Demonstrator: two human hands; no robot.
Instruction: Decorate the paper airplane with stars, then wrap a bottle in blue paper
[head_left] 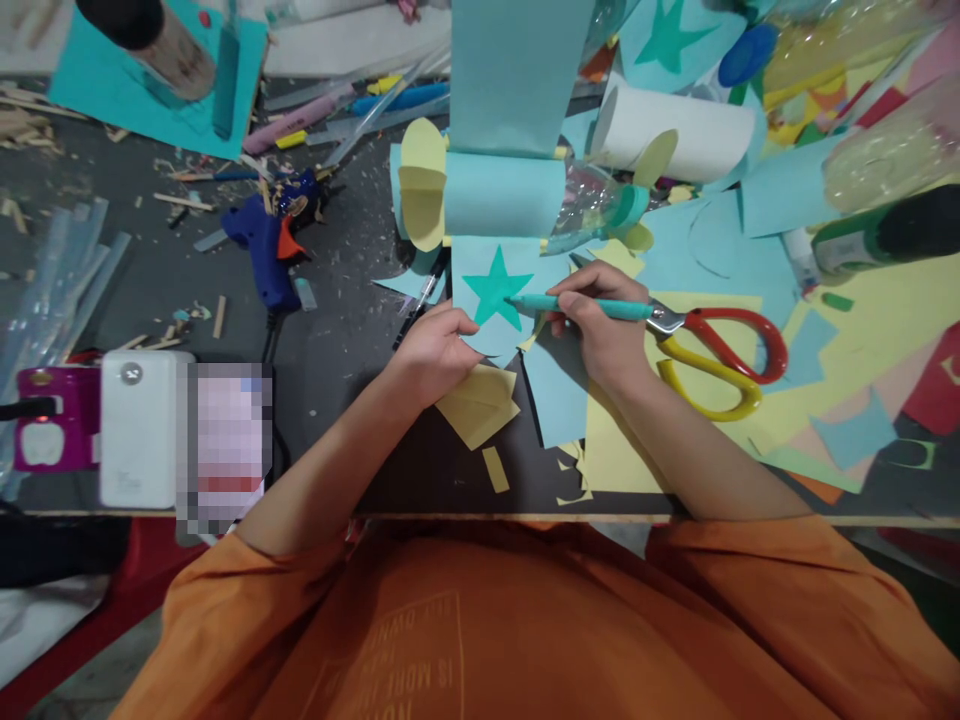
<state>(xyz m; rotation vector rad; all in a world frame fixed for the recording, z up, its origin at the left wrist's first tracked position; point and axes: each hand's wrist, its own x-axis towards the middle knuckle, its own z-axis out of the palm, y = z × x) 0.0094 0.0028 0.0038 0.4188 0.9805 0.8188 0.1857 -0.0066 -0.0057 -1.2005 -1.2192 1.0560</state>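
Observation:
My right hand (606, 325) grips a teal marker (585, 304), its tip touching a green star (496, 285) on a piece of light blue paper (466, 262). The paper's lower left edge is pinched between the thumb and fingers of my left hand (441, 348). Just beyond lies a plastic bottle (592, 200) wrapped in light blue paper, with yellow ovals (424, 190) at its sides. Red and yellow handled scissors (712, 350) rest beside my right wrist. A dark pen (426, 290) lies by my left fingers.
At left sit a blue glue gun (266, 255), clear glue sticks (64, 280), a white power bank (142, 425) and a blurred phone (229, 430). A white paper roll (675, 130), bottles and paper scraps crowd the right. Yellow paper (622, 440) lies under my right forearm.

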